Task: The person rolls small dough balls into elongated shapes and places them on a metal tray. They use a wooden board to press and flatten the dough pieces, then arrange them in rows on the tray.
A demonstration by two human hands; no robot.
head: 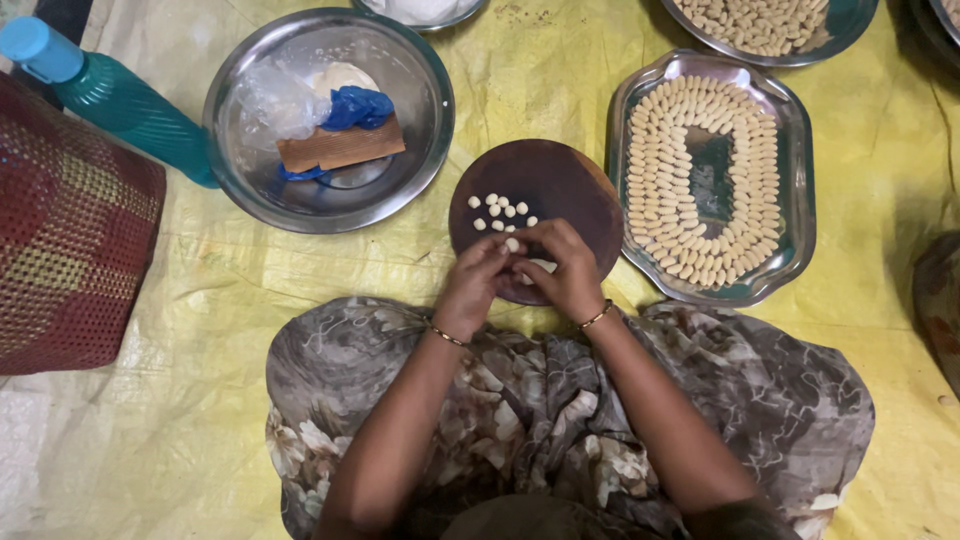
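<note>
Both hands meet over the near edge of a round brown wooden board (560,180). My left hand (475,285) pinches a small pale dough piece (512,244) at its fingertips. My right hand (570,270) curls around a larger pale dough lump (542,266), mostly hidden under the fingers. Several small white dough pellets (500,210) lie loose on the board just beyond the fingers. To the right, a steel tray (795,180) holds several rows of shaped dough pieces (660,180) laid in a ring.
A round steel bowl (420,130) at upper left holds a dough ball, clear and blue plastic and a brown block. A teal bottle (120,100) lies by a red woven bag (70,230). Another dish of dough pieces (760,25) sits at the top. A yellow sheet (220,300) covers the floor.
</note>
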